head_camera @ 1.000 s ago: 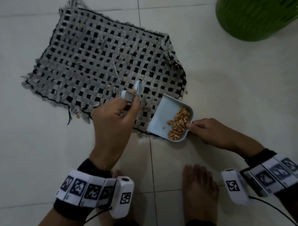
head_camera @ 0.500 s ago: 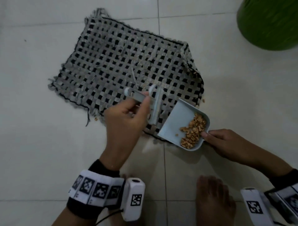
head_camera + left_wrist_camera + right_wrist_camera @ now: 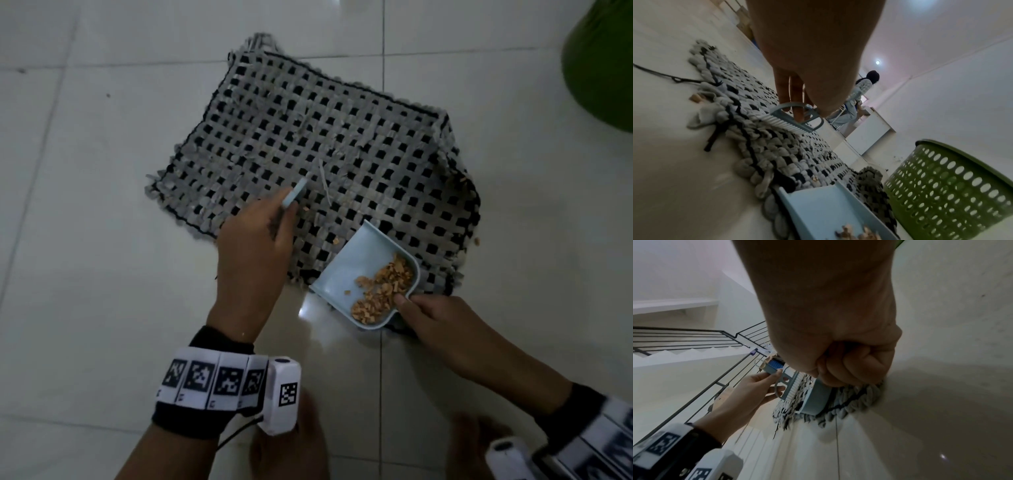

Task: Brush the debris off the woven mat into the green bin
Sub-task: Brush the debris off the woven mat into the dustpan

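A grey and black woven mat (image 3: 335,144) lies on the white tiled floor, also seen in the left wrist view (image 3: 777,146). My left hand (image 3: 260,233) grips a small pale blue brush (image 3: 295,194) whose white bristles (image 3: 783,125) rest on the mat near its left side. My right hand (image 3: 431,318) holds the handle of a pale blue dustpan (image 3: 356,270), its lip on the mat's near edge. A heap of tan debris (image 3: 383,291) sits in the pan. A few crumbs (image 3: 337,241) lie on the mat. The green bin (image 3: 603,61) stands at the far right, perforated (image 3: 953,191).
A loose crumb (image 3: 476,242) lies on the floor past the mat's right edge. My bare feet (image 3: 291,445) are at the bottom of the head view. A stair railing (image 3: 694,337) and, far off, a seated person (image 3: 857,97) are in the background.
My left hand has drawn the brush back to the left across the mat, away from the dustpan. The dustpan and right hand hold roughly the same spot while the view shifted.
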